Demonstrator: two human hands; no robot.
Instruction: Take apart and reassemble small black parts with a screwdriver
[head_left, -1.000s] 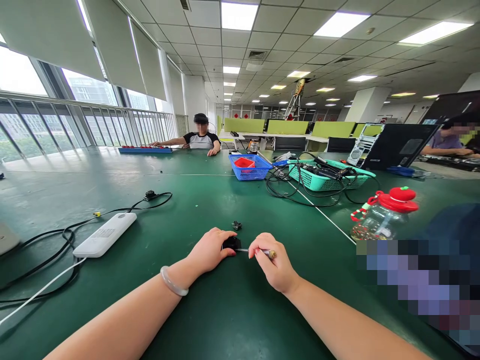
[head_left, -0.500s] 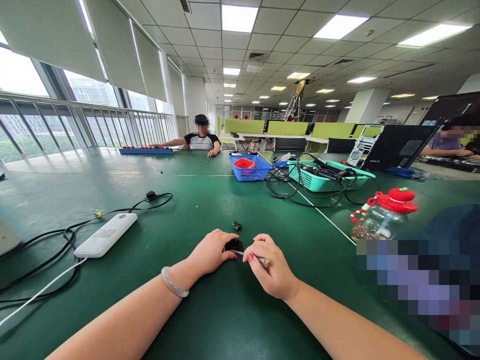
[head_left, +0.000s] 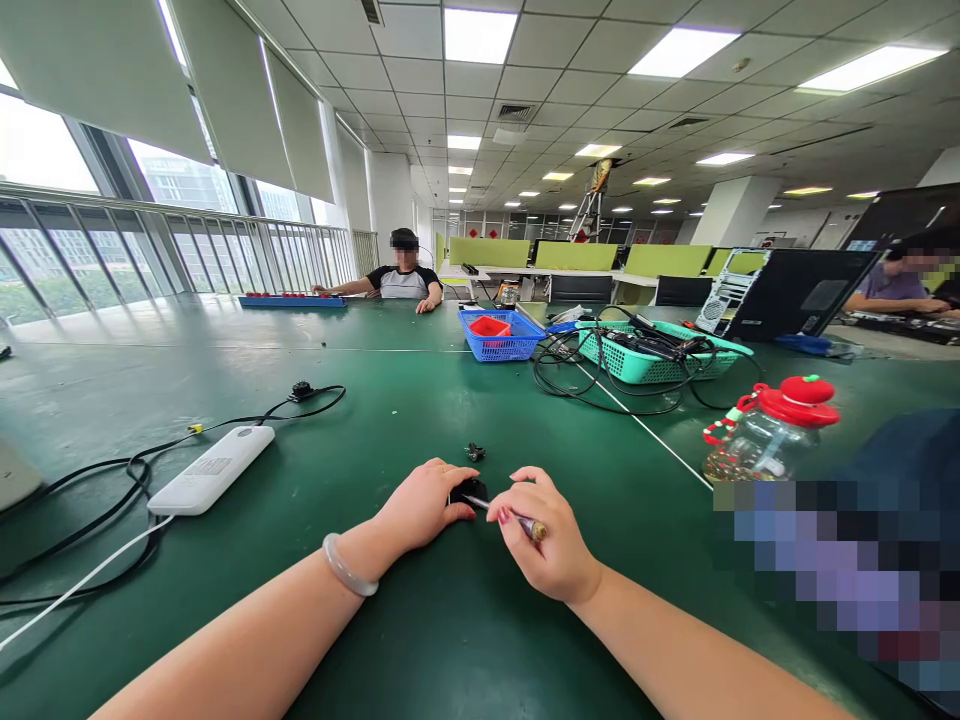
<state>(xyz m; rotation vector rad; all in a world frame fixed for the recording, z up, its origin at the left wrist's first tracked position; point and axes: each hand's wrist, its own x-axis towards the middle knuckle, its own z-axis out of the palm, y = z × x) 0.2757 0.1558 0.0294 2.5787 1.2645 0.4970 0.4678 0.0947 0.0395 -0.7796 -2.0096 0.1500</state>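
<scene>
My left hand [head_left: 421, 503] is closed on a small black part [head_left: 468, 492] and pins it to the green table [head_left: 390, 420]. My right hand [head_left: 545, 540] pinches a thin screwdriver [head_left: 517, 519] with a brass-coloured end, its tip laid against the black part. A second small black piece [head_left: 474, 452] lies on the mat just beyond my hands. A pale bangle sits on my left wrist.
A white power strip [head_left: 211, 470] with black and white cables lies at the left. At the right stands a clear jar with a red lid [head_left: 765, 435]. Farther back are a blue basket [head_left: 500, 336] and a teal basket [head_left: 651, 355] with cables. A person [head_left: 403, 270] sits at the far side.
My right hand has drawn slightly towards me and tilted, so the screwdriver now slants down to the right. The left hand stays on the black part.
</scene>
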